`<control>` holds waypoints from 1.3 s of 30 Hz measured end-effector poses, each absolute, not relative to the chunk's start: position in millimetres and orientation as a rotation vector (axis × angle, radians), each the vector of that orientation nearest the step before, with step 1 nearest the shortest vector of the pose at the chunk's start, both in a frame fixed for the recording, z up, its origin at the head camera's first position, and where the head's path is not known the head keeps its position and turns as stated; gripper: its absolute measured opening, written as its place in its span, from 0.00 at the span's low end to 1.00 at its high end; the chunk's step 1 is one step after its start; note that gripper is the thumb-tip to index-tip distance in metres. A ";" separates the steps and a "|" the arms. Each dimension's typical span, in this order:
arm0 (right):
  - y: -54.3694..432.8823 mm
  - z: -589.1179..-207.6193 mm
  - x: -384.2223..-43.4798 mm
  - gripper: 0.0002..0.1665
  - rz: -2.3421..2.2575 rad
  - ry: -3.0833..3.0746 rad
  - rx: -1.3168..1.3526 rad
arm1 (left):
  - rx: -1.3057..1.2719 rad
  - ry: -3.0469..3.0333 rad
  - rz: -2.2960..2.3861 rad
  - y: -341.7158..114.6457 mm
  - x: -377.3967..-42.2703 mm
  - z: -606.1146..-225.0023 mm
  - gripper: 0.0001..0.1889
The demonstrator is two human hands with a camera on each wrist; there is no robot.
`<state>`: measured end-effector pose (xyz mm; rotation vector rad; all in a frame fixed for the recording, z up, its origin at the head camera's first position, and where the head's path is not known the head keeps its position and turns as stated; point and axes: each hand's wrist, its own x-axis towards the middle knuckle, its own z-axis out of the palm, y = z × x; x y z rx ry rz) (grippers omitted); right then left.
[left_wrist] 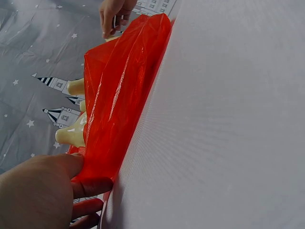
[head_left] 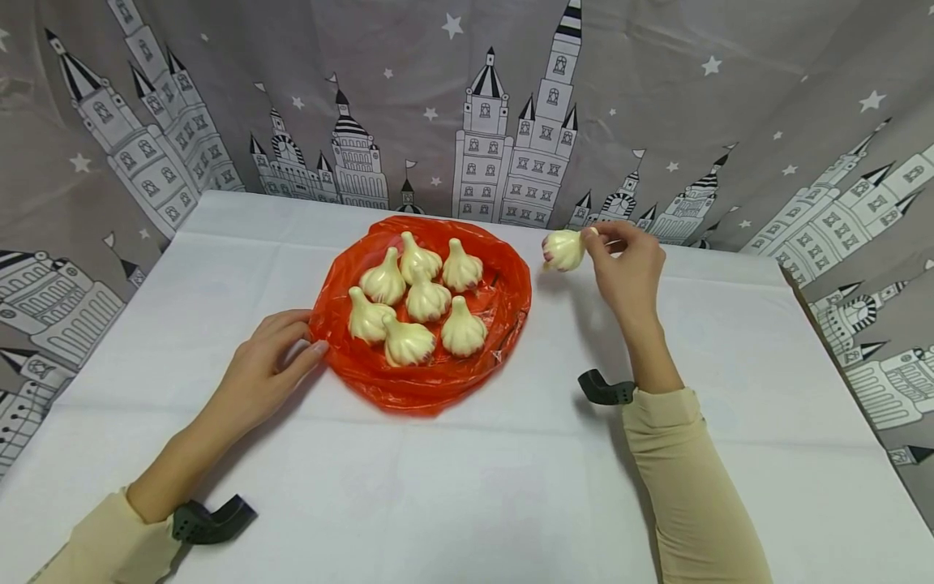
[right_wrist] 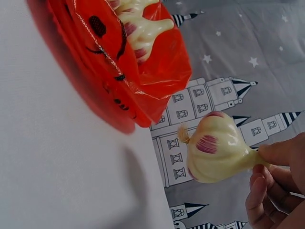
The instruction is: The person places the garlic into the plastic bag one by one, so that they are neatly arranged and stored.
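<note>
In the head view, my right hand [head_left: 629, 264] pinches a garlic bulb [head_left: 564, 250] by its stem, off the cloth and to the right of a red plastic bag [head_left: 379, 389]. Purple patches and a small root tuft show on this bulb [right_wrist: 214, 150] in the right wrist view. The bag lies spread in a round shape with its rim raised. Inside it sit several more garlic bulbs [head_left: 427, 300], stems mostly upward. My left hand [head_left: 266, 369] holds the bag's left edge between thumb and fingers; in the left wrist view the bag's film [left_wrist: 114, 105] partly covers the fingers.
A white cloth [head_left: 467, 503] covers the table. Behind and at the sides hangs a grey curtain [head_left: 642, 73] printed with castles and stars. Each wrist wears a dark curved mount [head_left: 606, 388]. Dark print marks the bag's side in the right wrist view.
</note>
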<state>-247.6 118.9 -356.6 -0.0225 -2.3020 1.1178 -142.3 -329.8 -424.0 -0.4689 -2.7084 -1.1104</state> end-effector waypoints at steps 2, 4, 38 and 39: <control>117.4 -354.4 -246.1 0.12 1.124 -2.310 -0.021 | -0.471 -2.707 -1.114 -329.9 -142.5 -424.2 0.05; 116.3 -352.6 -245.0 0.12 1.126 -2.317 -0.018 | -0.472 -2.706 -1.116 -330.0 -142.6 -424.6 0.05; 63.3 -330.3 -218.5 0.06 0.923 -2.636 0.733 | -0.461 -2.721 -1.115 -331.1 -143.0 -425.0 0.06; 62.7 -330.8 -218.5 0.06 0.921 -2.638 0.741 | -0.459 -2.723 -1.113 -331.1 -142.9 -424.9 0.06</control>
